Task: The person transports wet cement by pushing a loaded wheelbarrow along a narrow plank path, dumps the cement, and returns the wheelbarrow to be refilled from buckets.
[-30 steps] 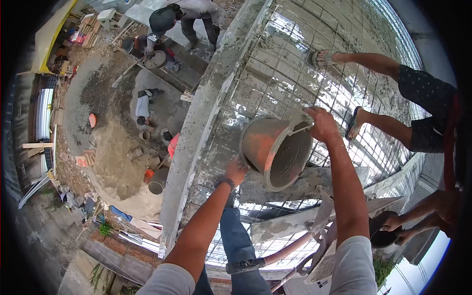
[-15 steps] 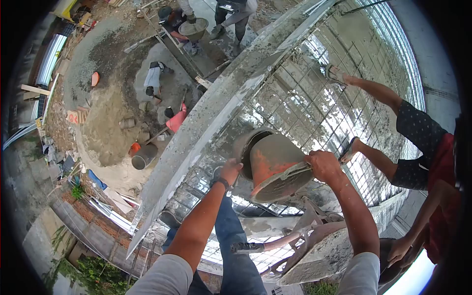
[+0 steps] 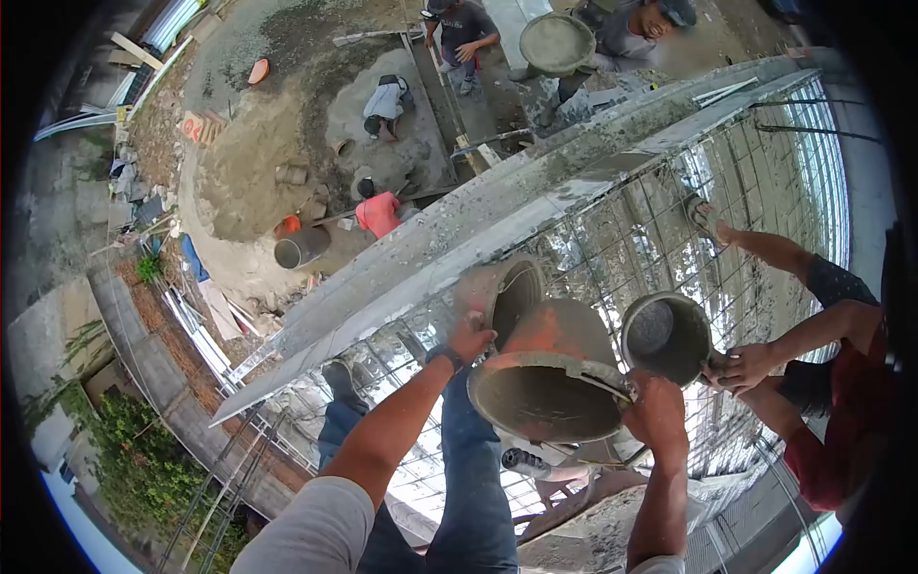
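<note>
My left hand (image 3: 470, 338) is closed on the rim of a cement-smeared bucket (image 3: 516, 292), beside my dark wristband. Next to it, a second bucket with orange patches (image 3: 550, 402) is tipped with its mouth facing me. My right hand (image 3: 656, 407) grips this one at the right side of its rim. Its inside is coated with grey cement. Just beyond my right hand, a co-worker's hands (image 3: 741, 368) hold a third grey bucket (image 3: 666, 337), its mouth also turned this way.
Steel mesh (image 3: 612, 239) spans the surface around the buckets, bordered by a concrete ledge (image 3: 459, 225). Below my hands is a cement-covered wheelbarrow (image 3: 593, 531). Several people are on the ground beyond the ledge, one with a full bucket (image 3: 557, 44). A co-worker's foot (image 3: 706, 218) stands on the mesh.
The orange-patched bucket has turned its mouth toward me and shifted down. The co-worker's bucket has come up beside it from the lower right. The view has swung, moving the ledge and ground workers.
</note>
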`<state>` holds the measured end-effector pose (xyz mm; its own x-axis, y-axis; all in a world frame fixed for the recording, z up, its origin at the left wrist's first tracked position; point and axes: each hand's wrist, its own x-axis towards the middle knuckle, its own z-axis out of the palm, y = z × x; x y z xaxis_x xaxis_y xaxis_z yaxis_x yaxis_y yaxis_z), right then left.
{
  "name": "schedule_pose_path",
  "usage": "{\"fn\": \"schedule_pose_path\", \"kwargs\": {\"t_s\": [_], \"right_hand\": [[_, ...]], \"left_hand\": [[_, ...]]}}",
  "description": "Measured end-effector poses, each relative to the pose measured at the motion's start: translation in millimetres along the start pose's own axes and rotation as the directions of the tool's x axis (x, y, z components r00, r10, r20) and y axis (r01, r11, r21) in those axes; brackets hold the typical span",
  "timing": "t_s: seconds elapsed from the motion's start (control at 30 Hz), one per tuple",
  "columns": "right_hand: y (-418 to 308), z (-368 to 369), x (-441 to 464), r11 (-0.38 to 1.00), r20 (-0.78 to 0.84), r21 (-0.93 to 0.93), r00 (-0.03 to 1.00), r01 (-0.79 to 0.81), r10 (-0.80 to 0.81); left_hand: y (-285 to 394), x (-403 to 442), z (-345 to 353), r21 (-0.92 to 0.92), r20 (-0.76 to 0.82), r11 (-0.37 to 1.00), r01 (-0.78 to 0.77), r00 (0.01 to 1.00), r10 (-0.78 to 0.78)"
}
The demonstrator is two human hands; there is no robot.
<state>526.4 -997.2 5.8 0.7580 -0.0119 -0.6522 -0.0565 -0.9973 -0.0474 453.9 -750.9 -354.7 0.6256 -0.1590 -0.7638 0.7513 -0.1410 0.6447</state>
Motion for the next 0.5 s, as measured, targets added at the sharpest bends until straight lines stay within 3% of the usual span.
{"fn": "schedule_pose_path", "kwargs": {"t_s": [0.03,0.07,0.13,0.17,0.27,0.3,0.33,0.4,0.47,0.5], "right_hand": [[-5,-14,-10,0.999,-0.086,0.053,0.996,0.006,-0.001],[-20,-37,-17,0.991,-0.043,0.072,0.993,-0.11,0.113],[-28,-47,-22,0.987,-0.247,0.157,0.967,-0.019,0.057],[-26,-43,-17,0.989,-0.265,0.144,0.963,-0.017,0.055],[-54,-46,-2,0.988,-0.236,0.135,0.966,-0.071,0.101],[-71,-42,4,0.991,-0.337,0.123,0.938,-0.043,0.083],[-76,-28,15,0.996,-0.439,0.085,0.898,0.007,0.031],[-112,-25,32,0.991,-0.418,0.094,0.9,-0.091,0.122],[-146,-17,48,0.99,-0.431,0.094,0.892,-0.104,0.135],[-165,-11,52,0.988,-0.433,0.096,0.889,-0.117,0.148]], "left_hand": [[0,-12,-8,0.075,-0.075,0.997,0.02,0.997,-0.014],[-1,-23,-16,0.146,-0.148,0.988,0.047,0.989,-0.025],[12,-52,-39,0.274,-0.292,0.953,0.133,0.955,-0.049],[25,-74,-60,0.201,-0.249,0.97,0.135,0.965,-0.083],[5,-117,-105,0.123,-0.454,0.988,0.095,0.89,-0.029],[0,-130,-128,0.168,-0.445,0.962,0.214,0.888,-0.119],[-23,-140,-146,0.079,-0.525,0.982,0.17,0.845,-0.104],[-76,-156,-176,-0.083,-0.673,0.995,0.052,0.734,-0.094],[-79,-193,-217,-0.287,-0.759,0.945,-0.157,0.639,-0.124],[-97,-203,-239,-0.07,-0.841,0.976,-0.207,0.539,0.053]]}}
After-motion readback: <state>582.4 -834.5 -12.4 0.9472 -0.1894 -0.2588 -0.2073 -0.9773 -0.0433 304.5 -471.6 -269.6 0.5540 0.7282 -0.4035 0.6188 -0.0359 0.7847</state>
